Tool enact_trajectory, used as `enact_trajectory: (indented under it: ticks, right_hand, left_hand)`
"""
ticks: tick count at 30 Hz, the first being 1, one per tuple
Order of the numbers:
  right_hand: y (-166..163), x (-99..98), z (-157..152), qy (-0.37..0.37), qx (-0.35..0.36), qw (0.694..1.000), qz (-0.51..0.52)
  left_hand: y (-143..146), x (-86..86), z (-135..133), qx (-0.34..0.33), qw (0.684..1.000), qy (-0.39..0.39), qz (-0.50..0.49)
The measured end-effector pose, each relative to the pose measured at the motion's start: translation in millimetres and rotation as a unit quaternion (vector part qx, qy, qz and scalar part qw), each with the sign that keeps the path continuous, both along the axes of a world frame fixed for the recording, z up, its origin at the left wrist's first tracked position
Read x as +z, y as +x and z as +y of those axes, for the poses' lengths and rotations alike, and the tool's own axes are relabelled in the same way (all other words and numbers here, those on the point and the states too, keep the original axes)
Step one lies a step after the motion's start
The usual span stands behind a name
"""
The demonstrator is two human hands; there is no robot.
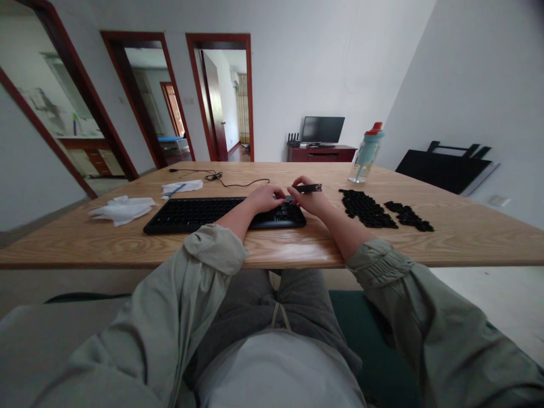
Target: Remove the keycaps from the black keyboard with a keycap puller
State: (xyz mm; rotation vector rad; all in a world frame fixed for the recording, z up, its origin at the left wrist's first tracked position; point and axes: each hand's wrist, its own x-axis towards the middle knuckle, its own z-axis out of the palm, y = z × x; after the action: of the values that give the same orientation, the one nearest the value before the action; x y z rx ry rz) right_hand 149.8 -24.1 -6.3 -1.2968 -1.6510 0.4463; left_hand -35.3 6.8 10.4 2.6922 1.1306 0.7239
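Note:
A black keyboard (199,212) lies near the front edge of the wooden table, keys still on its left and middle parts. Over its right part, my left hand (266,199) rests with curled fingers gripping it; the fingertips are partly hidden. Beside it, my right hand (308,201) is closed round a slim black tool (312,188) with a shiny end that points right. The tool's working tip is hidden by the fingers. To the right lie two groups of loose black keycaps (368,208), the smaller group of keycaps (410,216) farther right.
A crumpled white tissue (123,209) lies left of the keyboard. Behind that are another tissue (189,185), a thin blue stick (176,190) and a coiled black cable (215,176). A water bottle (366,154) with a red lid stands at the back right of the table (293,249).

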Motion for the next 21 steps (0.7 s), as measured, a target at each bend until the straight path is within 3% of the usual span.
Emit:
enact_trajectory:
  ticks: [10,21]
  right_hand:
    - [1.8,4.8,-0.9,-0.003,-0.013,0.999,-0.045]
    - [-2.7,5.5,-5.3,0.010,-0.008,0.999,-0.045]
  left_hand:
    - [9.3,2.3,-4.6,0.004,0.995,0.069,0.076]
    - [9.0,3.1,-5.4,0.009,0.990,0.085,0.110]
